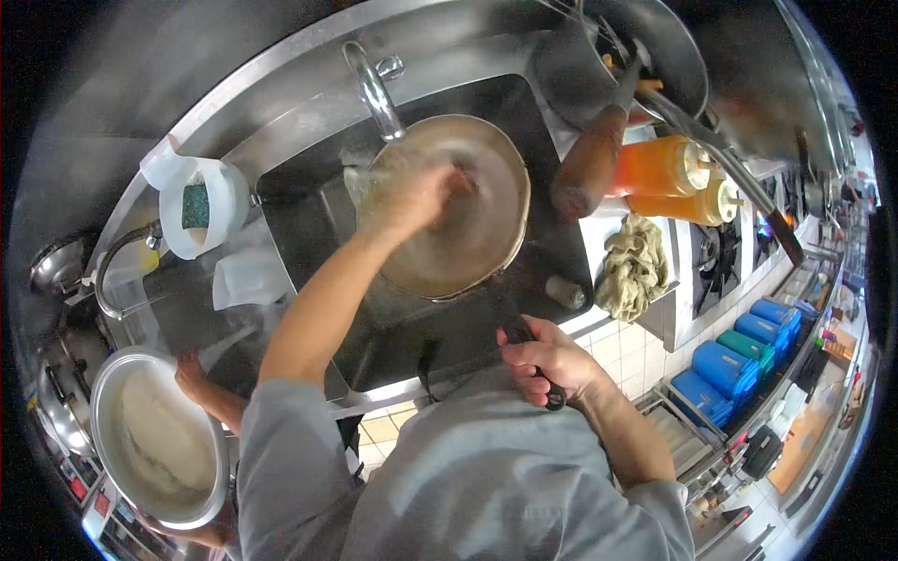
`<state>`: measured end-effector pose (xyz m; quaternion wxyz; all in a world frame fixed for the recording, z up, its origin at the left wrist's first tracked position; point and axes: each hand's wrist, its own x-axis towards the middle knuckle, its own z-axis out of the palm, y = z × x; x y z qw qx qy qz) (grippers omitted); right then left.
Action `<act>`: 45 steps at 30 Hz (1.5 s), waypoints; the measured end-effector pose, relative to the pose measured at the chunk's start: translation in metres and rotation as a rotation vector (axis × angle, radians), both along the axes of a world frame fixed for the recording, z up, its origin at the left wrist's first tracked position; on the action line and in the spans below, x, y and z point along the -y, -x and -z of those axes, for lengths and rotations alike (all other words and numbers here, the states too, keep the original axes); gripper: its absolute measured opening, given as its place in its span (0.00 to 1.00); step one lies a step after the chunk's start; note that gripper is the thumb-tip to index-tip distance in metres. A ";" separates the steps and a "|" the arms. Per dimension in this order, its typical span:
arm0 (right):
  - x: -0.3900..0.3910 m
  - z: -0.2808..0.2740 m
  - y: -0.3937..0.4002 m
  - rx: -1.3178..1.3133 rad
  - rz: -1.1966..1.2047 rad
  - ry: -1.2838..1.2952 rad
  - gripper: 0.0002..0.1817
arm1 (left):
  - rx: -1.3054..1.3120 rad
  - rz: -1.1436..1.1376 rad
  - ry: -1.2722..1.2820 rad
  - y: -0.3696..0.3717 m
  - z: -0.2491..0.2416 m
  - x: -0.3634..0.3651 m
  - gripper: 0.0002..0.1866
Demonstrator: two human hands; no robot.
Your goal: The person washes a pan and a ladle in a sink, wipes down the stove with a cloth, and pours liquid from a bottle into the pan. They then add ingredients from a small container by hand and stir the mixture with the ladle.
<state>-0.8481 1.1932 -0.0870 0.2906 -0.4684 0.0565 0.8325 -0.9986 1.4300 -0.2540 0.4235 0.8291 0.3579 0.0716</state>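
Observation:
A wide metal pan (pixel 486 252) sits tilted in the steel sink (pixel 299 224), under the faucet (pixel 374 89). My left hand (pixel 412 198) is inside the pan, blurred by motion, with its fingers curled on a small brownish scrub pad (pixel 458 180). My right hand (pixel 550 360) is closed around the pan's black handle (pixel 517 330) at the sink's front edge. My grey-sleeved torso fills the bottom of the view.
Another person's hand (pixel 192 369) holds a steel pot (pixel 103 393) of white liquid at lower left. A white container (pixel 220 201) with a green sponge hangs left of the sink. On the right are a rag (pixel 634 266), orange squeeze bottles (pixel 659 166), a wooden-handled utensil (pixel 589 164) and a gas burner (pixel 716 257).

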 end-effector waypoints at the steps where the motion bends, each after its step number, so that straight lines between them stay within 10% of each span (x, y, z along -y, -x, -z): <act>1: 0.000 -0.001 0.001 0.018 -0.017 -0.008 0.13 | 0.036 -0.173 0.057 -0.005 0.000 -0.004 0.10; 4: 0.000 -0.002 0.001 0.010 0.006 -0.041 0.13 | -0.125 0.039 -0.136 -0.013 -0.031 0.030 0.10; 6: 0.000 -0.003 -0.001 0.015 0.032 -0.010 0.13 | 0.239 0.105 -0.024 -0.013 -0.006 0.036 0.09; 10: 0.009 -0.007 -0.004 0.076 0.027 -0.029 0.13 | -0.172 0.037 -0.448 -0.001 0.007 -0.009 0.10; 15: 0.008 -0.011 0.003 0.066 0.080 -0.033 0.13 | -0.559 0.020 -0.061 0.022 -0.030 0.015 0.18; 20: 0.006 0.001 0.007 0.018 0.084 -0.039 0.12 | -0.110 -0.030 0.605 -0.009 -0.050 0.072 0.21; 21: 0.006 0.003 0.005 -0.009 0.095 0.006 0.12 | 0.268 -0.066 0.329 -0.020 0.018 0.089 0.21; 25: 0.008 0.000 0.004 -0.017 0.075 0.036 0.12 | 0.275 -0.037 0.292 -0.055 -0.049 0.043 0.19; 27: 0.008 -0.006 0.000 -0.014 0.067 0.026 0.12 | -0.167 0.078 -0.274 -0.051 -0.095 0.013 0.15; 30: 0.009 -0.016 -0.004 0.011 0.058 0.006 0.12 | -0.176 0.118 -0.715 -0.036 -0.003 -0.033 0.11; 33: 0.007 -0.017 -0.006 0.049 0.063 -0.021 0.12 | -0.438 0.089 -0.512 -0.012 -0.017 -0.030 0.22; 38: -0.004 -0.006 0.000 0.052 0.033 -0.023 0.12 | -0.144 -0.263 0.167 -0.022 0.018 0.021 0.23; 45: 0.007 0.002 -0.005 -0.005 0.045 0.018 0.12 | 0.092 -0.327 0.186 -0.033 -0.005 0.027 0.13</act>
